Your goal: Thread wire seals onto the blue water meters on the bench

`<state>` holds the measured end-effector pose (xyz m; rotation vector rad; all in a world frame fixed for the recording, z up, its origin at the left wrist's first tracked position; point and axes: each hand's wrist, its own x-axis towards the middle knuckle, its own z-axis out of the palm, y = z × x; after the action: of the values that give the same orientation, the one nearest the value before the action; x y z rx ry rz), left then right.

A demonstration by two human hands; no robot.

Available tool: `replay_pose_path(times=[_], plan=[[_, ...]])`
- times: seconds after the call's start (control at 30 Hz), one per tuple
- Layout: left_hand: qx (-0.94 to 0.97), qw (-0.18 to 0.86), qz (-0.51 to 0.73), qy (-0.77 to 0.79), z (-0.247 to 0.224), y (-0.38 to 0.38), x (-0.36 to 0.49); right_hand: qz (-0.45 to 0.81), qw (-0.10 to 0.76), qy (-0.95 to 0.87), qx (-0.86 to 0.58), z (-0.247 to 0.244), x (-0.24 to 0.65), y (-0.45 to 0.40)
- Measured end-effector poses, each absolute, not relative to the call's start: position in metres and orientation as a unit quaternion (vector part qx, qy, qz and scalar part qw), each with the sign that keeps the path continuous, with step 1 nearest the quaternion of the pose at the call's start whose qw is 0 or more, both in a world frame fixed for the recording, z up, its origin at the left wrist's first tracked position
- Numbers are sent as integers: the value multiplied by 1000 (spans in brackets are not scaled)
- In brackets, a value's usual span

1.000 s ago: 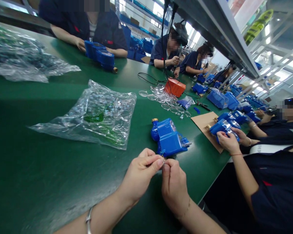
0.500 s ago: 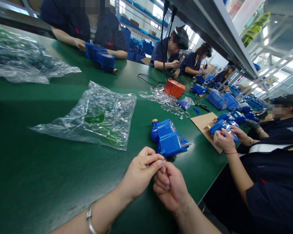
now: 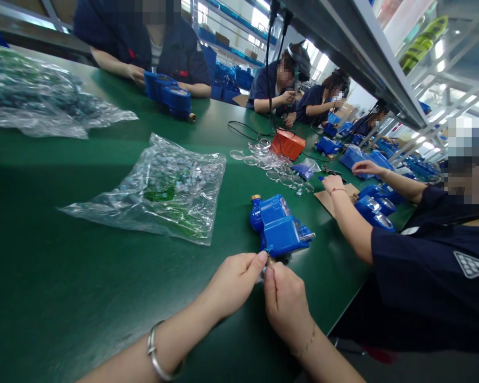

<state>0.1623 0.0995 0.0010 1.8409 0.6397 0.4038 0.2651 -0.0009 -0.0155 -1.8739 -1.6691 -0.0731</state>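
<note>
- Far left, upper part of frame: clear plastic bag (image 3: pixel 35 98) of small green and bluish parts, flat on the green tabletop (image 3: pixel 83 282).
- Left of center: second clear bag (image 3: pixel 183 186), similar contents, lying open-spread.
- Upper left of center: co-worker across the tabletop, dark shirt, forearms resting on it, by a blue meter (image 3: pixel 168 94).
- Lower center: left hand (image 3: pixel 237 279), forearm rising from bottom left, silver bangle (image 3: pixel 154 351) at wrist. Back of hand up, thumb extended along the bent fingers, tips closed in a pinch; can't tell what's inside.
- Between the two sets of fingertips: small pale-blue piece (image 3: pixel 262 272), mostly hidden.
- Center: blue meter with brass end (image 3: pixel 279 226) on the tabletop, just beyond the fingertips.
- Lower center, right of the left hand: right hand (image 3: pixel 287 298), forearm from bottom right, thin bracelet (image 3: pixel 310 340). Fingers curled, thumb against index, gripping the piece; tips meet the left hand's.
- Upper right of center: clear discs (image 3: pixel 273 174), orange box (image 3: pixel 288 144), purple bag (image 3: pixel 305 169).
- Right: neighboring co-worker's arms reaching over cardboard (image 3: pixel 324 200) and blue meters (image 3: pixel 370 206).
</note>
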Motion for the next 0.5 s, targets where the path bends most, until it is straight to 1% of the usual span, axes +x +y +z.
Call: replay_pose_path(times=[0.17,0.23,0.27,0.4,0.43,0.5], plan=[[769,568,157,247,0,102,164,13,313,-638,-703,-13,265,-1],[766,571,158,249,1,102,164,7,318,-635,-704,-12,265,-3],[765,571,158,252,1,102,164,-12,330,-629,-704,-12,267,-4],[764,566,162,265,7,100,164,-166,391,-539,-727,-12,283,-5],[766,563,161,264,10,98,164,-182,393,-521,-736,-12,290,-4],[781,551,157,250,13,92,166,-169,383,-522,-743,-12,304,1]])
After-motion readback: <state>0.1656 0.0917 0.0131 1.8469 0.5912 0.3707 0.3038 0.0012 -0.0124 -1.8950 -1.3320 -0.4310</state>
